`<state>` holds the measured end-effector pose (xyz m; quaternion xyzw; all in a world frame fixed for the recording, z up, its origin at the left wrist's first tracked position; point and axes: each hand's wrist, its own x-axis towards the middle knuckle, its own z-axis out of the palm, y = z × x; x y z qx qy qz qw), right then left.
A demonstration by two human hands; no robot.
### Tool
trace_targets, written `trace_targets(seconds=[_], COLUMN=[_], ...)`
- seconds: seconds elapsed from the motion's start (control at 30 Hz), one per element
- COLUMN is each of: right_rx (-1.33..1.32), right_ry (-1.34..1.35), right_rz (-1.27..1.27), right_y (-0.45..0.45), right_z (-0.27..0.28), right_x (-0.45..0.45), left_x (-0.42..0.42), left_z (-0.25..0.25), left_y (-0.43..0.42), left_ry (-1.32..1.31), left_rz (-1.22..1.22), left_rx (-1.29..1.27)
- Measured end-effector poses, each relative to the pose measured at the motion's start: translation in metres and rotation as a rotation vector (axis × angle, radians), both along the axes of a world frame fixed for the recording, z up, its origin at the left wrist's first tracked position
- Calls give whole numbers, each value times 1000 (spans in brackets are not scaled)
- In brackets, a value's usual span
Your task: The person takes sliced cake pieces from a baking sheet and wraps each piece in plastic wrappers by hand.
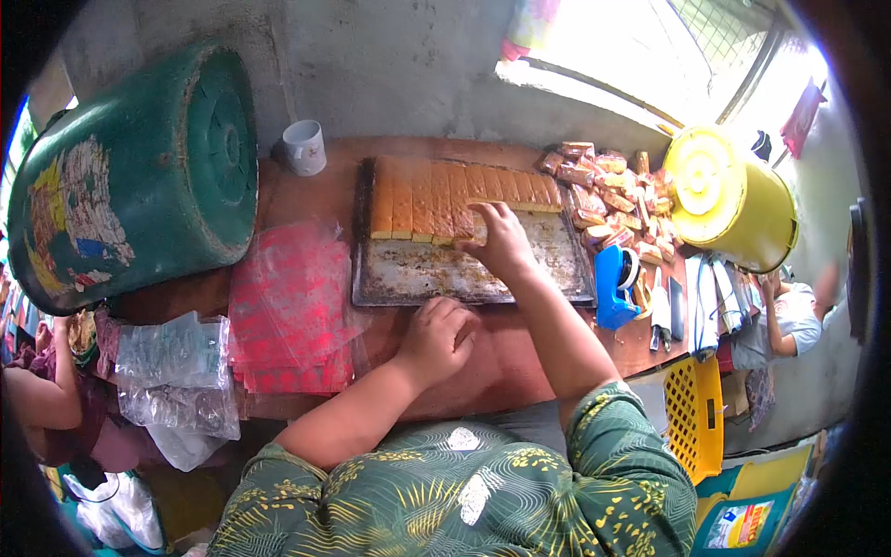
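Note:
A block of golden-brown sponge cake point(418, 195), cut into narrow slices, lies across the far half of a dark metal baking tray point(418, 278). My right hand point(506, 246) reaches over the tray. Its thumb and fingers are apart at the right end of the nearer row of slices; whether they touch a slice I cannot tell. Close to the tray's front edge, my left hand point(436, 339) rests with its fingers loosely curled and nothing visible in them. Left of the tray lie red-printed plastic wrappers point(292, 297).
Wrapped cake pieces point(617, 200) are heaped right of the tray, near a blue tape dispenser point(614, 288) and a yellow bucket point(733, 195). At left are a large green bin point(139, 176), a white mug point(304, 147) and clear bags point(176, 362). Other people work at both sides.

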<state>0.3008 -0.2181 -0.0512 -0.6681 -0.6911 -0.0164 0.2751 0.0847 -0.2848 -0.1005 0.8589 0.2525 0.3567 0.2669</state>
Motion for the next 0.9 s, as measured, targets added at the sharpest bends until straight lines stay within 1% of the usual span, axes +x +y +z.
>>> trace_targets(seconds=[0.07, 0.1, 0.2, 0.23, 0.3, 0.4, 0.43, 0.5, 0.6, 0.63, 0.7, 0.73, 0.83, 0.87, 0.9], right_rx=[-44, -38, -13, 2, -32, -171, -195, -249, 39, 292, 568, 617, 119, 167, 297], right_ry=[-61, -48, -36, -52, -67, 11, -11, 77, -10, -100, -285, -353, -551, -507, -437], right_rz=[-46, -53, -73, -79, -148, -115, -148, -239, -194, -182, -231, -227, -84, -82, -116], right_y=[14, 17, 15, 13, 9, 12, 15, 22, 3, -5, -31, -38, -60, -66, -77], right_z=[-4, -2, 2, 2, -1, -8, -12, -20, -11, -6, 8, 2, -17, -16, -6], right_x=[-6, -4, 13, 20, 30, 27, 23, 21, 29, 31, 38, 49, 81, 85, 81], left_x=[1, 2, 3, 2, 2, 2, 3, 3, -4, -7, -11, -15, -41, -55, -69], left_z=[-2, -2, -2, -3, -7, -10, -10, -7, -1, 0, 4, 9, 36, 42, 46], left_y=[-2, -3, -9, -8, -8, -6, -6, -5, -1, -2, -1, 0, 2, 7, 15], left_ry=[-40, -59, -35, -13, 30, 25, -7, -69, -204, -250, -350, -375, -311, -265, -221], left_rz=[14, 22, 106, 97, 76, 20, 21, 23, 18, 41, 84, 108, 278, 332, 391], left_rx=[27, 40, 92, 101, 115, 82, 79, 82, 68, 85, 120, 143, 294, 280, 266])
